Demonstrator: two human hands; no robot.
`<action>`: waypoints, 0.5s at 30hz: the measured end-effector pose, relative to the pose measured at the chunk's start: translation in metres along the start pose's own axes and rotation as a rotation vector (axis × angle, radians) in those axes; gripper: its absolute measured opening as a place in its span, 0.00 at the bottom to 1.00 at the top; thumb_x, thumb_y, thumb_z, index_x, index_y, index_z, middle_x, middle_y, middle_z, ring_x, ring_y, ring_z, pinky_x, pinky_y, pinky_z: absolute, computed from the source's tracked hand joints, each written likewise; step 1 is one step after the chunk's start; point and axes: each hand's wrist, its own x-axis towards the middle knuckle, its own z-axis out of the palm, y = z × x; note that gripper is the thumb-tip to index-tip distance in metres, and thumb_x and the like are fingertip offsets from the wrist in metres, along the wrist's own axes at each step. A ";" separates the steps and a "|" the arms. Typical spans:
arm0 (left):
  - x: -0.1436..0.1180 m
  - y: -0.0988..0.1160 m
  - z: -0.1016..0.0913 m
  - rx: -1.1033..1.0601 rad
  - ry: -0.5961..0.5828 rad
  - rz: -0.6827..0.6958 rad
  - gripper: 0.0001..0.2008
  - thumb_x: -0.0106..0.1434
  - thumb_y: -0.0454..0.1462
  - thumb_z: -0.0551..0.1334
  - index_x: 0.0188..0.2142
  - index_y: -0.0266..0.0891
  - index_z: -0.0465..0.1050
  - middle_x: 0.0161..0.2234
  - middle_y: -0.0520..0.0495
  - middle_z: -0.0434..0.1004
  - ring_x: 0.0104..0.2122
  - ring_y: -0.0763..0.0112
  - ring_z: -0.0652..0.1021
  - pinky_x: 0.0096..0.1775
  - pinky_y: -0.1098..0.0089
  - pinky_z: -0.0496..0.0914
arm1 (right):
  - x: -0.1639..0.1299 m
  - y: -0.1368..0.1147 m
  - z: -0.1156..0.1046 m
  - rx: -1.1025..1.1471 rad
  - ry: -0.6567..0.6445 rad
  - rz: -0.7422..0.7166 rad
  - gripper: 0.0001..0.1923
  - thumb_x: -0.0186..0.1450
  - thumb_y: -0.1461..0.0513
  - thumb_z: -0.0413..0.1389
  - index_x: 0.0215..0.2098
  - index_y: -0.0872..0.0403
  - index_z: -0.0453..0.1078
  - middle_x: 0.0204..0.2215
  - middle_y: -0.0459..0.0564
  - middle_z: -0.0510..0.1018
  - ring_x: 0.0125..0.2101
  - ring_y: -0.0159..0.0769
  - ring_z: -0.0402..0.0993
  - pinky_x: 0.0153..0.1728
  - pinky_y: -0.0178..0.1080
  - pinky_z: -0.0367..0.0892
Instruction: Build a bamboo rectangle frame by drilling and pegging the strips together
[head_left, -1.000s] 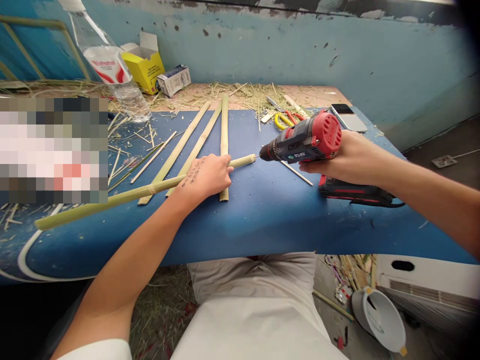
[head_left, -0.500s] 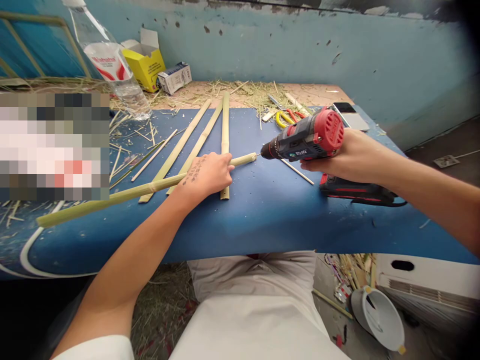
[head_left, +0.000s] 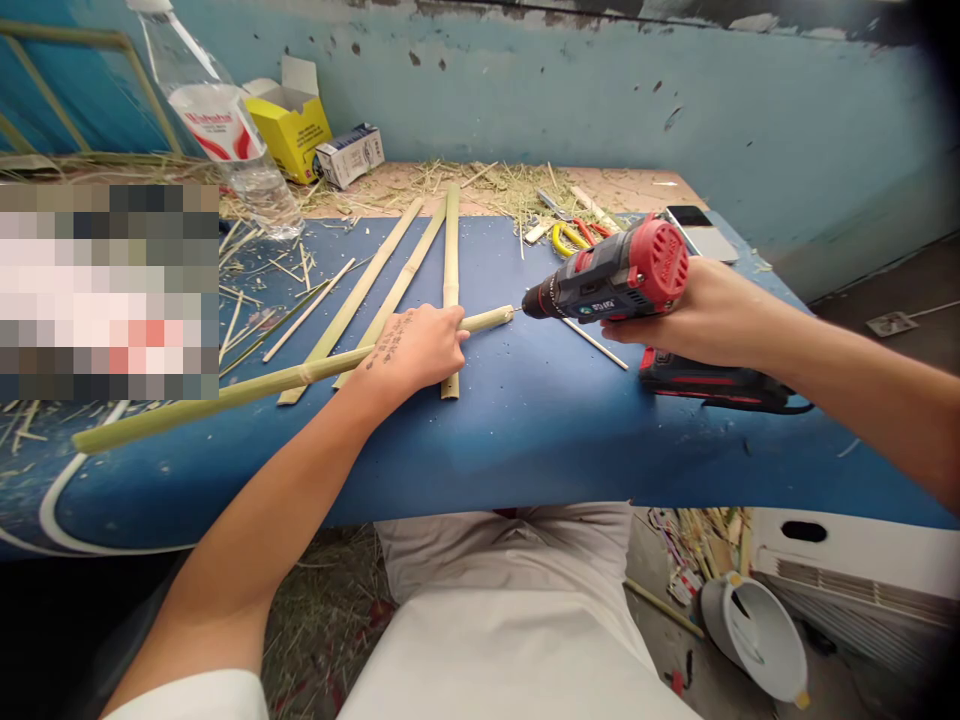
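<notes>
My left hand is closed around a bamboo strip near its right end. The strip slants from the lower left across the blue table. In my right hand is a red and black cordless drill, gripped by its handle and pointing left. Its thin bit meets the strip's right end; how deep it sits I cannot tell. Under and behind my left hand lie more bamboo strips: an upright one with small holes at its near end, and slanting ones to its left.
A water bottle, a yellow box and a small white box stand at the back left. Pliers and a phone lie behind the drill. Bamboo shavings litter the table's back. A grey bucket stands on the floor, lower right.
</notes>
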 end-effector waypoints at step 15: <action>-0.002 0.004 0.001 0.035 0.041 -0.015 0.16 0.73 0.45 0.53 0.48 0.43 0.77 0.39 0.35 0.84 0.42 0.43 0.84 0.41 0.57 0.72 | 0.004 -0.004 0.001 -0.046 -0.027 -0.011 0.22 0.55 0.54 0.63 0.48 0.49 0.78 0.44 0.50 0.82 0.41 0.48 0.76 0.42 0.45 0.69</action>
